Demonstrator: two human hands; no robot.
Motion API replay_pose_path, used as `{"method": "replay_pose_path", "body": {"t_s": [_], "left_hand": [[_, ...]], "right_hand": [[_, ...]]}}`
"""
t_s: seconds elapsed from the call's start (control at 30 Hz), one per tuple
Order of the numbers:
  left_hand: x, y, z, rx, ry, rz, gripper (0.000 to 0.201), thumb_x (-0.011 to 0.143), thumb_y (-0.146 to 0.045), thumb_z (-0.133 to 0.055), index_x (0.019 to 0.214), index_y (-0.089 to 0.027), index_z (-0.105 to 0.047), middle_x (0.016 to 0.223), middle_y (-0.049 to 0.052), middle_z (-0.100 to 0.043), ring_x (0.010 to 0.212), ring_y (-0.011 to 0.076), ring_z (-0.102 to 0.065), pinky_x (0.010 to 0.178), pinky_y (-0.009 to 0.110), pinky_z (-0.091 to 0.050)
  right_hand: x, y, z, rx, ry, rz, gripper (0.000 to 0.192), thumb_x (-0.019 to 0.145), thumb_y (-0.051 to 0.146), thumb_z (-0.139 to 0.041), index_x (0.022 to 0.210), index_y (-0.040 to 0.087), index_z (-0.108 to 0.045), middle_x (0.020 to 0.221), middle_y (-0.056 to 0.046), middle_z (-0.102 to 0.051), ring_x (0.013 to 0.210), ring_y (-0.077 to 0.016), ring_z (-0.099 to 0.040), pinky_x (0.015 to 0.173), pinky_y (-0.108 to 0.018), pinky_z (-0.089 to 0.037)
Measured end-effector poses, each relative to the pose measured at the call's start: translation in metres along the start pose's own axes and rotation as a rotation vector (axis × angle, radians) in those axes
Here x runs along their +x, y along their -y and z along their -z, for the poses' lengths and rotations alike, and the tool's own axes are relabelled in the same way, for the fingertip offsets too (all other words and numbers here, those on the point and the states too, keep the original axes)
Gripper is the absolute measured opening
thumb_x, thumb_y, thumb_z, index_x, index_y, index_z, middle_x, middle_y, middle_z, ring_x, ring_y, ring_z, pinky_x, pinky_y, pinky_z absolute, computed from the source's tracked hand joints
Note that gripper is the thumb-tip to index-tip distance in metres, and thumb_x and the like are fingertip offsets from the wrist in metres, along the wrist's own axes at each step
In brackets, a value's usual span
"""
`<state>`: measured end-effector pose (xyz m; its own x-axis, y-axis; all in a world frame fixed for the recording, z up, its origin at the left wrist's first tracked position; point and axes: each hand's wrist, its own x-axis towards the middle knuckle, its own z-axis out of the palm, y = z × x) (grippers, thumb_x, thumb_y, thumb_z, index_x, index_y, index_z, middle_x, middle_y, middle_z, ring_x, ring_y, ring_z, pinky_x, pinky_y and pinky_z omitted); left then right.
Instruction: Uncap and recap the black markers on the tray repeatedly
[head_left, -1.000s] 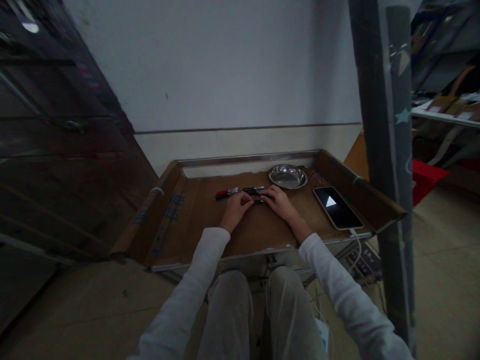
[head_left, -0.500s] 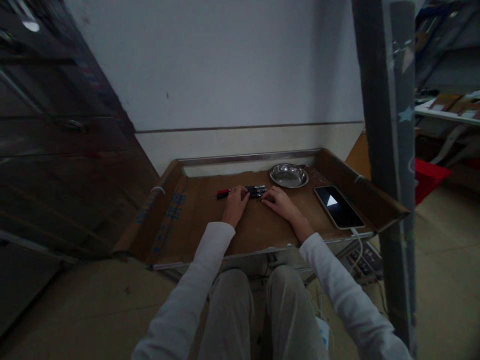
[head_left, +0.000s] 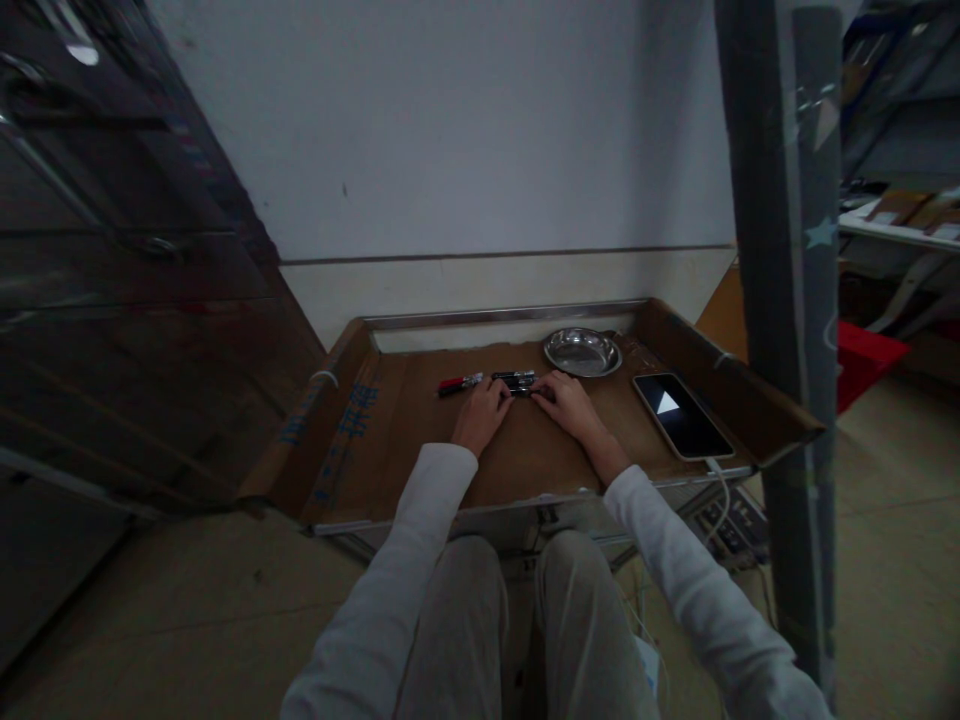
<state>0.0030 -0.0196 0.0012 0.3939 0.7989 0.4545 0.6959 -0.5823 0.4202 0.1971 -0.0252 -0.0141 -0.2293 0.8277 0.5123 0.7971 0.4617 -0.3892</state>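
Observation:
Several pens lie side by side on the brown cardboard table cover, among them a red pen (head_left: 452,384) at the left and black pens (head_left: 519,377) behind my fingertips. My left hand (head_left: 482,412) is closed in a pinch at the left part of the nearest black pen (head_left: 521,391). At that same pen's right end, my right hand (head_left: 568,402) pinches with bent fingers. Parts of the pens are hidden by my fingers, and their small details are too dim to make out.
A round steel dish (head_left: 583,352) stands behind my right hand. To the right lies a phone (head_left: 681,416) with a white cable (head_left: 721,500). Raised cardboard sides (head_left: 739,385) edge the table, and a grey wrapped post (head_left: 787,300) rises at its right.
My left hand has slid a little to the right, closer to my right hand, uncovering more of the pens at the left. The whole view has shifted slightly.

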Motion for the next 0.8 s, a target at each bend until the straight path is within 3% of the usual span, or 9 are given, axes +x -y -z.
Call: {"method": "replay_pose_path", "body": {"t_s": [0.27,0.43,0.6,0.7,0.8], "left_hand": [[0.000,-0.002,0.002,-0.008,-0.015,0.032,0.003,0.085,-0.017,-0.049,0.086,-0.019,-0.052,0.090,0.004,-0.052,0.083,0.0174,-0.053,0.082,0.033,-0.045],[0.000,0.004,0.001,0.056,-0.185,0.099,0.007,0.087,-0.019,-0.046,0.090,-0.018,-0.052,0.096,0.007,-0.052,0.091,0.0188,-0.052,0.086,0.034,-0.043],[-0.003,0.008,0.009,0.242,-0.336,0.266,0.012,0.084,-0.016,-0.048,0.095,-0.016,-0.053,0.103,0.010,-0.052,0.098,0.0234,-0.048,0.091,0.038,-0.039],[-0.006,0.009,0.013,0.341,-0.307,0.424,0.017,0.082,-0.017,-0.050,0.098,-0.015,-0.054,0.105,0.013,-0.052,0.101,0.0275,-0.047,0.088,0.041,-0.039],[-0.009,0.010,0.014,0.413,-0.271,0.483,0.019,0.083,-0.020,-0.049,0.101,-0.016,-0.054,0.107,0.014,-0.052,0.104,0.0303,-0.046,0.086,0.044,-0.038]], "right_hand": [[-0.002,0.004,0.005,-0.013,-0.009,-0.007,0.008,0.083,0.025,-0.057,0.086,0.019,-0.062,0.088,-0.005,-0.061,0.085,-0.0182,-0.056,0.078,-0.031,-0.040],[-0.001,0.003,0.003,-0.037,0.005,-0.024,0.012,0.085,0.027,-0.055,0.086,0.019,-0.064,0.089,-0.004,-0.060,0.085,-0.0174,-0.056,0.077,-0.029,-0.040],[-0.001,0.001,0.002,-0.061,-0.028,-0.039,0.017,0.089,0.027,-0.048,0.089,0.018,-0.062,0.088,-0.006,-0.061,0.085,-0.0181,-0.056,0.079,-0.030,-0.040],[-0.002,0.000,0.001,-0.066,-0.075,-0.065,0.017,0.089,0.027,-0.045,0.089,0.018,-0.060,0.087,-0.007,-0.061,0.085,-0.0192,-0.056,0.080,-0.031,-0.040],[-0.002,-0.001,0.000,-0.058,-0.102,-0.073,0.016,0.089,0.026,-0.045,0.089,0.018,-0.059,0.088,-0.007,-0.061,0.087,-0.0200,-0.056,0.081,-0.032,-0.040]]}}
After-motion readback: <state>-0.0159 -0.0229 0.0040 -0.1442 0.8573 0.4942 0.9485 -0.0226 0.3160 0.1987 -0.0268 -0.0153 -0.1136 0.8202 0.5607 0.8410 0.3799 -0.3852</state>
